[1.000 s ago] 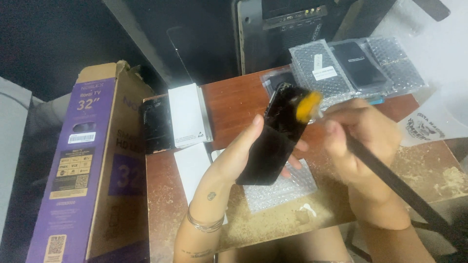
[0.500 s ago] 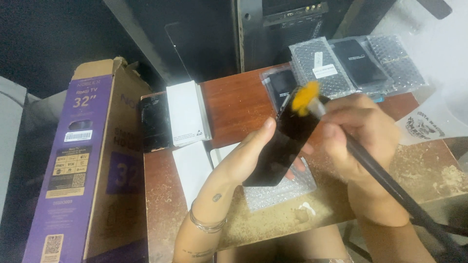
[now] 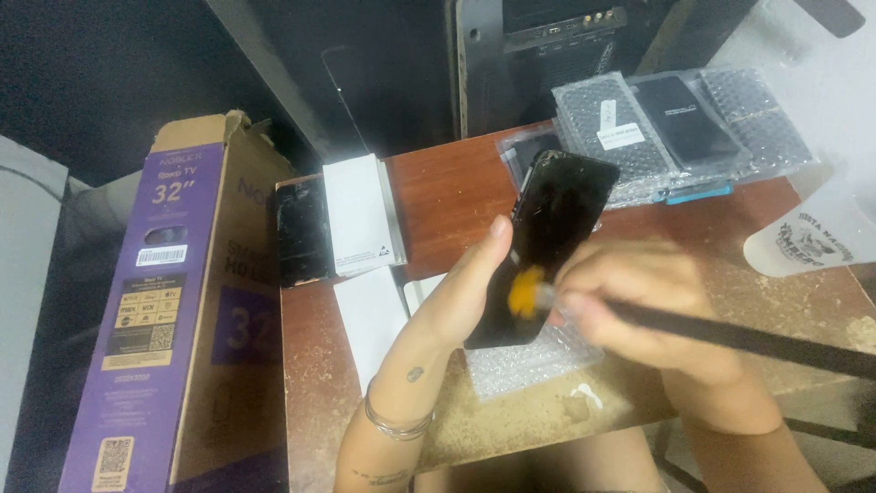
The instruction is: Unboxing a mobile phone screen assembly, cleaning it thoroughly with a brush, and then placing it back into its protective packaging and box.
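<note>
A tall purple-and-brown television carton [image 3: 173, 310] stood at the left edge of a worn reddish bench [image 3: 438, 196], where bubble-wrapped phone screens [image 3: 675, 128] lay stacked at the far right and a white box [image 3: 360, 215] rested beside a cracked black panel [image 3: 301, 230]. Above a sheet of bubble wrap [image 3: 529, 361], the left hand [image 3: 461, 292] gripped a black phone screen [image 3: 557, 242] upright by its edges. The right hand [image 3: 643, 306] was clenched around a long black-handled brush [image 3: 730, 336], its yellow bristles [image 3: 525, 290] touching the screen's lower part.
</note>
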